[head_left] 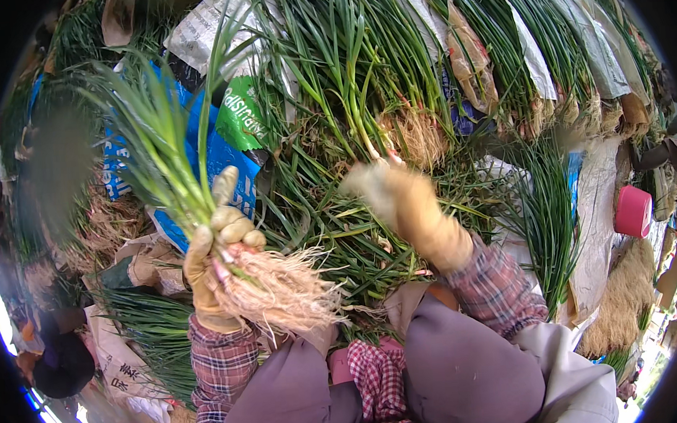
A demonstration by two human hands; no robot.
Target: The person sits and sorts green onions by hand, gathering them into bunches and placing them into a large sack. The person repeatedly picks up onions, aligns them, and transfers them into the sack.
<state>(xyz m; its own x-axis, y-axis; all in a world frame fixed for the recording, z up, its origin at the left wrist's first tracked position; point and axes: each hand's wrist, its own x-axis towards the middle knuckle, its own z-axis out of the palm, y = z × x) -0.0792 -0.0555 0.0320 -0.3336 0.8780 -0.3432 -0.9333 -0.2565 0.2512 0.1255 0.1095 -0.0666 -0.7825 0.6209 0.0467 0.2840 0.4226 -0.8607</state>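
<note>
My left hand (217,246), in a yellowish work glove, is closed around a bunch of young garlic plants (179,179). Their green leaves point up and away to the left, while the pale, tangled roots (285,289) hang to the right below my fist. Ahead and to the right, my right hand (392,194), also gloved, is blurred by motion. It is at the white root ends of a few loose stalks (363,130); whether its fingers grip them is unclear. Cut or fallen green leaves (327,218) cover the ground between my hands.
A large heap of garlic plants (388,65) lies ahead, with sacks (534,52) between more bunches to the right. A blue printed sack (211,143) lies left. At right are a pink container (633,211) and a root-covered bundle (619,300). My knees (473,365) are close below.
</note>
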